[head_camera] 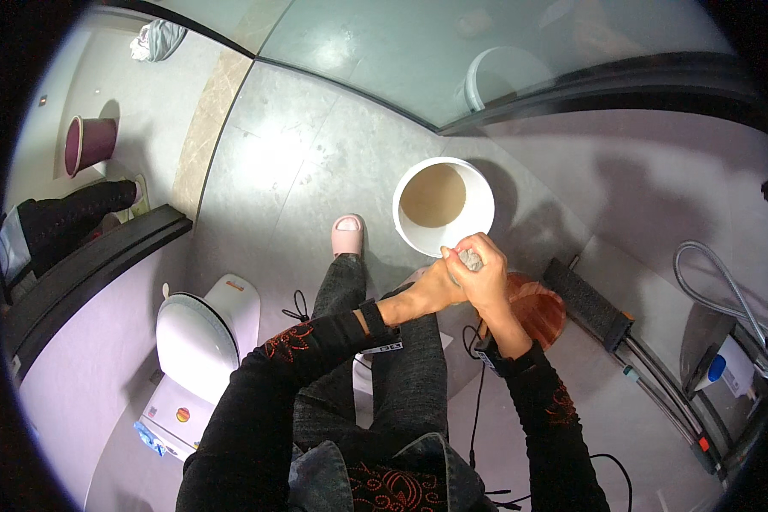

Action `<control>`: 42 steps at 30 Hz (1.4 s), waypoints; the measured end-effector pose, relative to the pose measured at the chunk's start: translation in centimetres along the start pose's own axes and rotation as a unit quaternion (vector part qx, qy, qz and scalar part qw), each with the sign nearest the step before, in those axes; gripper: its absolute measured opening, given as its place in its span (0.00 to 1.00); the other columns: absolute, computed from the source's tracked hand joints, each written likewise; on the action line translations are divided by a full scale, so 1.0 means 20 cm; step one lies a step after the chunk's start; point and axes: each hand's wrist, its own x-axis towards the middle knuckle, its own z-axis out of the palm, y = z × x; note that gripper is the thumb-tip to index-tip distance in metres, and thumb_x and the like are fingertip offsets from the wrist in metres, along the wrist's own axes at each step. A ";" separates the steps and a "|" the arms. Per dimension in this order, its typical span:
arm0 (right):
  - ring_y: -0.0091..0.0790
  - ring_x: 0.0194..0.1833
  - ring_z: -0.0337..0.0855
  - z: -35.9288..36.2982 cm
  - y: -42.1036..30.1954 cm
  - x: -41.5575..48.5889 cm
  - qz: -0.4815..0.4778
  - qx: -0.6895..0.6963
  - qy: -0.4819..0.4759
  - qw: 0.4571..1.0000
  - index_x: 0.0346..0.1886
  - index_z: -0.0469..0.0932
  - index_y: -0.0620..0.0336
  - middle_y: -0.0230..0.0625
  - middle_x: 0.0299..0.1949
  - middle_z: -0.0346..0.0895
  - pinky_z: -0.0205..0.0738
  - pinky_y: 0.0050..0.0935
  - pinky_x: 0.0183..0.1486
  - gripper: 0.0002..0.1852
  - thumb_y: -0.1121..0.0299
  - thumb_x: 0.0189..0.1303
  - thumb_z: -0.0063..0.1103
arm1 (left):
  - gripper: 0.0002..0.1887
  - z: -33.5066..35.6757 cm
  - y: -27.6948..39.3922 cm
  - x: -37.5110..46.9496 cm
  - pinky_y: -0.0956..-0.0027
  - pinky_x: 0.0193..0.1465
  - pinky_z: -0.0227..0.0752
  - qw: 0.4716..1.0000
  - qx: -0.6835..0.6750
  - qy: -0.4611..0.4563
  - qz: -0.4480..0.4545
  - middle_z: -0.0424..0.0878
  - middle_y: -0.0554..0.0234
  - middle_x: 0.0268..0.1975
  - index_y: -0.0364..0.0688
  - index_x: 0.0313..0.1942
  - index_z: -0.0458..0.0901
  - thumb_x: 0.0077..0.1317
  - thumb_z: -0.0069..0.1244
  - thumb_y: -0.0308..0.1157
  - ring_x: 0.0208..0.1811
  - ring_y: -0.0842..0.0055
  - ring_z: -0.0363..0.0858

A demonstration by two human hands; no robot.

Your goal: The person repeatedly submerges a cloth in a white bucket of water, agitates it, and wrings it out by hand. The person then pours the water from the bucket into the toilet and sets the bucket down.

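Observation:
My left hand [433, 286] and my right hand [485, 274] are pressed together, both closed around a wadded grey cloth [470, 258]. Only one end of the cloth shows above my right fingers; the rest is hidden in my grip. Just beyond my hands, a white bucket [480, 203] stands upright on the tiled floor. Cloudy brown water [433, 195] lies in its bottom. My knuckles overlap the bucket's near rim in the picture; whether they touch it I cannot tell.
A reddish-brown bucket [536, 310] is beside my right forearm. Flat mops [585, 304] lean on the right, near a metal hose [720, 262]. To the left is a white toilet [195, 339]. A glass panel [384, 57] stands ahead. Black cables [477, 416] hang near my legs.

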 end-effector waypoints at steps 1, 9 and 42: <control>0.33 0.25 0.75 0.01 0.00 0.00 0.016 -0.003 0.008 1.000 0.23 0.72 0.64 0.37 0.23 0.72 0.67 0.28 0.29 0.10 0.73 0.45 0.66 | 0.23 0.00 -0.02 0.01 0.68 0.43 0.70 1.000 0.015 0.004 0.008 0.78 0.55 0.39 0.35 0.45 0.71 0.50 0.58 0.31 0.43 0.71 0.77; 0.39 0.19 0.74 0.07 0.07 0.04 0.074 -0.024 0.074 0.994 0.19 0.71 0.65 0.44 0.18 0.72 0.66 0.33 0.24 0.12 0.70 0.48 0.64 | 0.35 0.01 -0.05 0.04 0.63 0.50 0.69 0.995 0.070 0.024 -0.070 0.77 0.39 0.44 0.29 0.54 0.61 0.50 0.58 0.36 0.49 0.55 0.77; 0.39 0.21 0.75 0.14 0.26 0.05 0.193 -0.019 0.111 0.975 0.23 0.74 0.66 0.47 0.19 0.74 0.68 0.35 0.28 0.12 0.65 0.53 0.56 | 0.25 0.05 -0.11 0.07 0.51 0.40 0.71 0.967 0.200 0.112 -0.107 0.76 0.25 0.31 0.26 0.48 0.62 0.55 0.52 0.33 0.37 0.40 0.76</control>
